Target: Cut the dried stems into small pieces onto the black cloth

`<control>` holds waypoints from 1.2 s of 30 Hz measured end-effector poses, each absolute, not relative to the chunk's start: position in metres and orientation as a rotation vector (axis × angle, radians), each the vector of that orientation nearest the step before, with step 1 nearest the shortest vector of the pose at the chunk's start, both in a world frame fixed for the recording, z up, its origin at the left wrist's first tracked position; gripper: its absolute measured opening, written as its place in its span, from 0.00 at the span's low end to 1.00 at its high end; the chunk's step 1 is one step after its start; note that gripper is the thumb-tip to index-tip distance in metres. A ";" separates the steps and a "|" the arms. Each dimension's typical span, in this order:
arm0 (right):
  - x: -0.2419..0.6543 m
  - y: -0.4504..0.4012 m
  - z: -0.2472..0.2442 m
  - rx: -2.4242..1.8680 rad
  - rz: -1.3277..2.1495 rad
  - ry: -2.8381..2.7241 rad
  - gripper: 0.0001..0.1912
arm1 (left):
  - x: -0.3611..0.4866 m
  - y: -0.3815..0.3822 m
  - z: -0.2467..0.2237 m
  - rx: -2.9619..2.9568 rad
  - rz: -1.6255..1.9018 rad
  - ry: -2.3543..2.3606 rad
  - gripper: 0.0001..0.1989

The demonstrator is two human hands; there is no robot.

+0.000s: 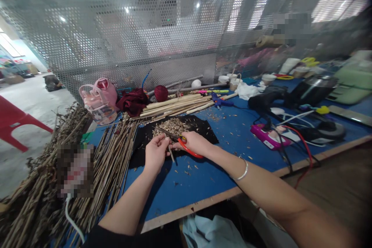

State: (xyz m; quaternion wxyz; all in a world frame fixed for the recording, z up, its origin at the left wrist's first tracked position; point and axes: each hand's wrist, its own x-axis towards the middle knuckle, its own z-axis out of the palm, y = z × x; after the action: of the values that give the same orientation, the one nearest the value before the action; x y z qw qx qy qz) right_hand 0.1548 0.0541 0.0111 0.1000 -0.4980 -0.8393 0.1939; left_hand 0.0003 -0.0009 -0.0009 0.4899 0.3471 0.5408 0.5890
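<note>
My right hand (193,142) is closed on the red-handled scissors (190,151), whose dark blades point left over a black cloth (139,153). My left hand (157,148) pinches a thin grey-brown stalk (172,154) close beside the blades; its lower end sticks out below the fingers. A heap of small cut pieces (174,124) lies on the cloth just beyond both hands. Long dry stalks (116,155) are piled to the left of the cloth.
Pale sticks (177,104), a dark red cloth (132,102) and a pink bag (101,99) lie behind. A blue glue gun (221,100) and a magenta power strip (270,136) with cables are on the right. A perforated screen (130,42) borders the blue table (197,186).
</note>
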 end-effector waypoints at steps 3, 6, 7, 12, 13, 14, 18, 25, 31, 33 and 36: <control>0.154 0.054 0.012 -1.488 0.394 -2.458 0.28 | 0.001 -0.001 0.001 0.886 1.425 1.262 0.22; 0.153 0.052 0.014 -1.475 0.299 -2.439 0.27 | 0.001 -0.001 0.001 0.928 1.412 1.240 0.20; 0.154 0.051 0.015 -1.470 0.299 -2.433 0.27 | 0.001 -0.001 0.001 0.925 1.422 1.234 0.19; 0.156 0.048 0.014 -1.397 0.324 -2.427 0.29 | 0.000 0.000 -0.001 0.863 1.457 1.188 0.15; 0.156 0.048 0.014 -1.372 0.317 -2.429 0.30 | 0.001 0.000 -0.001 0.855 1.456 1.172 0.14; 0.156 0.048 0.014 -1.349 0.309 -2.429 0.30 | 0.001 0.001 -0.002 0.849 1.456 1.155 0.13; 0.154 0.047 0.014 -1.264 0.278 -2.422 0.31 | 0.002 0.000 -0.002 0.905 1.442 1.160 0.11; 0.153 0.045 0.017 -1.222 0.230 -2.445 0.32 | 0.002 -0.003 -0.001 1.051 1.408 1.254 0.13; 0.150 0.043 0.012 -1.204 0.235 -2.401 0.34 | 0.004 -0.006 0.000 1.085 1.420 1.332 0.13; 0.149 0.043 0.012 -1.223 0.242 -2.409 0.32 | 0.004 -0.006 -0.002 1.097 1.419 1.326 0.13; 0.148 0.041 0.012 -1.316 0.258 -2.436 0.31 | 0.002 -0.005 -0.005 1.108 1.424 1.326 0.12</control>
State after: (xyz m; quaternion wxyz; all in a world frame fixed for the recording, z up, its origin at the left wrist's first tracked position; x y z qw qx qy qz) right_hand 0.1480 0.0413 0.0122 0.1793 -0.4657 -0.8618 0.0913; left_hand 0.0022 -0.0046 -0.0048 0.4361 0.4455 0.5327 0.5724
